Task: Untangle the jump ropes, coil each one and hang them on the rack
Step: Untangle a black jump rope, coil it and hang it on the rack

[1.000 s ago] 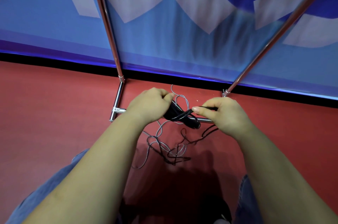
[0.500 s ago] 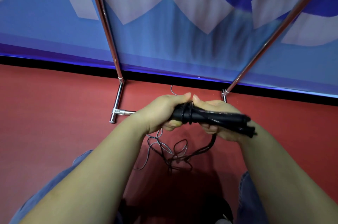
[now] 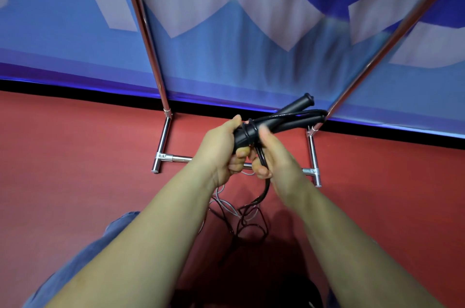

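My left hand (image 3: 222, 149) grips the near ends of the black jump rope handles (image 3: 284, 118), which point up and to the right with black cord wound round them. My right hand (image 3: 270, 154) pinches the black cord (image 3: 260, 155) just below the handles. The cord hangs down to a tangle of black and grey ropes (image 3: 241, 217) on the red floor between my arms. The chrome rack (image 3: 148, 38) stands just beyond my hands; only its two uprights and its floor bar (image 3: 176, 158) are in view.
A blue and white banner wall (image 3: 251, 31) rises behind the rack. My knees in blue jeans (image 3: 100, 239) sit at the lower left and lower right. Red floor (image 3: 63, 157) spreads to both sides.
The handles have swung from pointing right and down to pointing up and right. My hands rose a little and my right hand shifted from under the handles to the cord.
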The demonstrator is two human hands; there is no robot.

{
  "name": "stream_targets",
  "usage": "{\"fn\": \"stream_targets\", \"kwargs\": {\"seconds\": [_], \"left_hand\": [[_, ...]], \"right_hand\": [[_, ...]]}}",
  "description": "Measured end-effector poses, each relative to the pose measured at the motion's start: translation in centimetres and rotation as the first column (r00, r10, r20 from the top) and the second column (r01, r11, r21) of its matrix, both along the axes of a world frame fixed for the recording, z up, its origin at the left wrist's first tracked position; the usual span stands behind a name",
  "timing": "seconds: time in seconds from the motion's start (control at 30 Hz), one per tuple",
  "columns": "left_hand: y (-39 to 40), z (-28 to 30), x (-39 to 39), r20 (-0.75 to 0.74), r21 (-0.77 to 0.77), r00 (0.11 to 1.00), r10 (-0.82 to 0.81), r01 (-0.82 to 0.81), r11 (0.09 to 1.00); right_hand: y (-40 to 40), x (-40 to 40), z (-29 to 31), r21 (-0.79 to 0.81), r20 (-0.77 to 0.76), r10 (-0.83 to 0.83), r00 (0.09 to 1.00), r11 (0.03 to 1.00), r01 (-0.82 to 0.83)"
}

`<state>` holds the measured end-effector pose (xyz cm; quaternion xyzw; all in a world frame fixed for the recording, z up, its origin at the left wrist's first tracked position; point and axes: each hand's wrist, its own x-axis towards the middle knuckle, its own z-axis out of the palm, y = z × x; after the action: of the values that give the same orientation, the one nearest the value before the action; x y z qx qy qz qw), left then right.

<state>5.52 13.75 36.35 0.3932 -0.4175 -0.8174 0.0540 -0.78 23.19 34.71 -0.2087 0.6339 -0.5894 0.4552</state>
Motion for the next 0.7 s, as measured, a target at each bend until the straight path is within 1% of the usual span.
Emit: {"fn": "stream_targets", "kwargs": {"seconds": [0.03,0.13,0.23,0.3,0.37,0.43,0.5,0.53,0.6,0.63,0.7], "left_hand": [[0.1,-0.1,0.0,0.014,-0.027,1.000,0.009,-0.009,1.000],[0.6,0.1,0.0,0.034,-0.157,0.998,0.050,-0.044,0.987],[0.9,0.0,-0.1,-0.025,-0.307,0.992,0.125,-0.127,0.943],[0.8,-0.5,-0.1,-0.057,-0.461,0.988,0.143,-0.153,0.874],[0.4,-1.0,0.1,-0.060,-0.600,0.987,0.149,-0.155,0.785],[0.1,-1.2,0.2,-0.040,-0.700,0.987,0.154,-0.138,0.700],[-0.2,-1.1,0.3,-0.024,-0.761,0.985,0.171,-0.129,0.635],[-0.4,-1.0,0.4,-0.010,-0.781,0.981,0.192,-0.128,0.612],[-1.3,-1.1,0.6,0.024,-0.797,0.964,0.265,-0.141,0.587],[-1.9,-1.3,0.8,0.047,-0.808,0.952,0.303,-0.142,0.572],[-2.9,-1.4,1.3,0.099,-0.841,0.932,0.348,-0.109,0.530]], "right_hand": [[0.2,0.1,0.3,-0.009,-0.015,0.010,1.000,1.000,-0.011],[0.3,0.6,1.1,0.011,-0.107,-0.028,0.994,1.000,0.029],[0.3,0.6,1.3,-0.007,-0.092,-0.006,0.996,1.000,0.006],[0.3,0.9,1.5,-0.022,-0.087,0.005,0.996,1.000,-0.007],[0.2,1.4,1.4,0.006,-0.119,-0.021,0.993,1.000,0.022],[0.0,1.7,0.7,0.093,-0.196,-0.055,0.979,0.993,0.074],[-0.1,1.9,0.4,0.196,-0.224,-0.051,0.973,0.976,0.096],[-0.1,1.9,0.4,0.226,-0.219,-0.027,0.975,0.971,0.078],[0.2,1.8,0.7,0.231,-0.236,0.077,0.969,0.973,-0.021],[0.4,1.7,1.0,0.238,-0.285,0.149,0.947,0.968,-0.081],[0.9,1.5,1.9,0.297,-0.431,0.280,0.857,0.942,-0.159]]}}
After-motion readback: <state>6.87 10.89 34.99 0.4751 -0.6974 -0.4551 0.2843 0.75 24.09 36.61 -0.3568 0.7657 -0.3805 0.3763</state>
